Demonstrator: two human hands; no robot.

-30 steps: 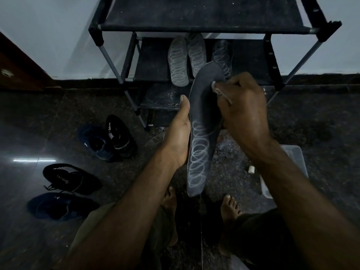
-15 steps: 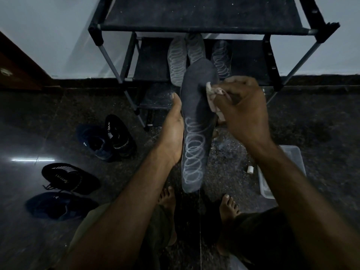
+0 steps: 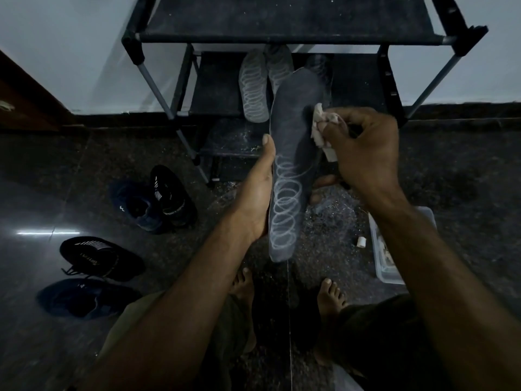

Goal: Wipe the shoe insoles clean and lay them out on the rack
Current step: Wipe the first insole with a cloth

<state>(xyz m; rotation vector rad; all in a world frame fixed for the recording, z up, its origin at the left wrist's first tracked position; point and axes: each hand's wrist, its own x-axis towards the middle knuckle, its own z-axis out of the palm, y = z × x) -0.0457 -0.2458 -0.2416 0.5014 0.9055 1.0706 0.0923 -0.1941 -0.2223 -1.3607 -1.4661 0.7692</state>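
Note:
A dark insole (image 3: 293, 153) with white chalk loops on its lower half stands upright in front of me. My left hand (image 3: 258, 193) grips it along its left edge, fingers wrapped behind it. My right hand (image 3: 363, 148) pinches a crumpled white cloth (image 3: 321, 128) against the insole's upper right side. The insole's upper half is smudged dark, with no loops left there. On the black rack (image 3: 282, 29), the middle shelf holds three more insoles (image 3: 253, 86) marked with chalk loops.
Two pairs of dark shoes (image 3: 158, 201) lie on the glossy floor at left. A clear plastic box (image 3: 386, 249) and a small white piece (image 3: 361, 241) sit on the floor at right. My bare feet (image 3: 329, 292) are below the insole.
My right hand and the cloth have slid to the right across the insole's upper part. The insole has shifted slightly left and tilted in my left hand.

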